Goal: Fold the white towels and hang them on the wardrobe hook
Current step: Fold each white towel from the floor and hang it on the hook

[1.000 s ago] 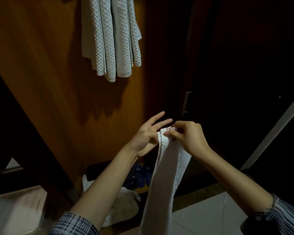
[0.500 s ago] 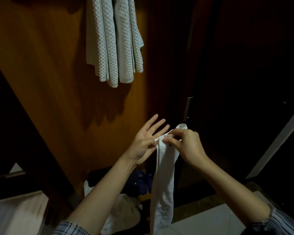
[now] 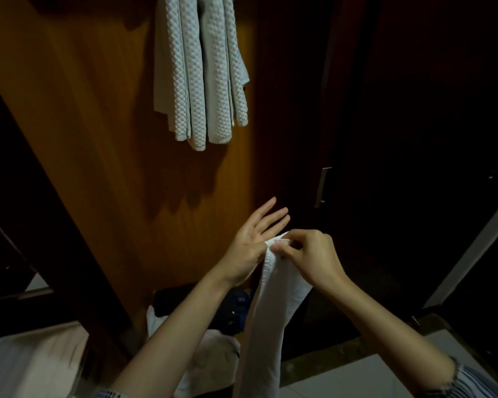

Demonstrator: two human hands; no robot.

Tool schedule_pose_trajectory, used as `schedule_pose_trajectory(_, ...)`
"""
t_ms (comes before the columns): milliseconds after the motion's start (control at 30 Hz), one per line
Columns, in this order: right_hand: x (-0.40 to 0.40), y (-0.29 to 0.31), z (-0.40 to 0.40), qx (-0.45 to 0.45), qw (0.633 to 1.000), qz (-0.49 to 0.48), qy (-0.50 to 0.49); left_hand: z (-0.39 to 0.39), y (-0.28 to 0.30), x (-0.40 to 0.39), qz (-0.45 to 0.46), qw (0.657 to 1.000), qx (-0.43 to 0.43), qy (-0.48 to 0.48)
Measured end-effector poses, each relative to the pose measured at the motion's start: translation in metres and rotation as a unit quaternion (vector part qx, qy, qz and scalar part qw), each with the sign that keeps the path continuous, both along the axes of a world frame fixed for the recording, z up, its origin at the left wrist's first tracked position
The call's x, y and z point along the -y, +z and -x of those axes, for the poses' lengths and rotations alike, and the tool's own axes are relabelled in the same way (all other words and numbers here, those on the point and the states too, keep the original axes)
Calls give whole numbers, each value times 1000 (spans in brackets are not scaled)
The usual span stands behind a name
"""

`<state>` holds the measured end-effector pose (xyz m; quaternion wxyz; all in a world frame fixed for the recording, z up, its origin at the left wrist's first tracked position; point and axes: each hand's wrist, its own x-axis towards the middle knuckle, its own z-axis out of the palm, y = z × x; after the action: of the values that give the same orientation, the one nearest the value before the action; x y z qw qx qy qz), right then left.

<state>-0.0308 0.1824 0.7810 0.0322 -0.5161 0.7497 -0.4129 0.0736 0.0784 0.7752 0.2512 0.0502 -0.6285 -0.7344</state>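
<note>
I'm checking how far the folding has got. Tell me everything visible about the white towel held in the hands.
The white towel is plain, smooth-looking cloth with a stitched hem along its left edge. It hangs as a long narrow strip, seemingly folded lengthwise, running down out of the picture's lower edge. The right hand pinches its top end; the left hand, fingers straight, lies with its palm against that end. It hangs in front of the wooden wardrobe door, not yet hung up.

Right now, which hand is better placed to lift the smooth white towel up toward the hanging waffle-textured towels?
Right. The right hand already pinches the smooth white towel's top edge, while the left hand lies open and flat against it. The waffle-textured towels hang above, to the left.
</note>
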Motion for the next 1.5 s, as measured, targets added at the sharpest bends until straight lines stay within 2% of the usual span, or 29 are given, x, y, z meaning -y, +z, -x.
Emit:
schedule_pose_trajectory(333, -7, -5, -4, 34, 998, -41, 45, -15, -2, 4, 123, 985, 90, -78)
schedule_pose_trajectory(500, -5, -5, 2, -26, 994, -90, 64, -12, 1, 2, 167, 978, 111, -55)
schedule_pose_trajectory(567, -3, -3, 8, -94, 981, -146, 89, -14, 2, 4, 168, 979, 102, -48)
schedule_pose_trajectory(667, 1, -6, 14, -265, 935, -216, 94, -18, 1, 12, 172, 981, 92, -14)
schedule_pose_trajectory(733, 2, -13, 17, -315, 915, -232, 101, -19, 0, 18, 174, 981, 86, 7)
schedule_pose_trajectory(1000, 6, -41, 27, -362, 864, -316, 153, -37, 7, 39, 151, 982, 59, 97)
schedule_pose_trajectory(1100, 9, -40, 30, -378, 857, -311, 162, -45, 3, 47, 159, 976, 68, 130)
schedule_pose_trajectory(1267, 9, -42, 27, -470, 812, -256, 234, -57, -4, 57, 214, 951, 115, 192)
schedule_pose_trajectory(1367, 13, -45, 23, -442, 802, -298, 269, -63, -8, 59, 193, 950, 107, 222)
schedule_pose_trajectory(1500, 18, -45, 19, -414, 802, -350, 249, -72, -11, 60, 185, 945, 100, 250)
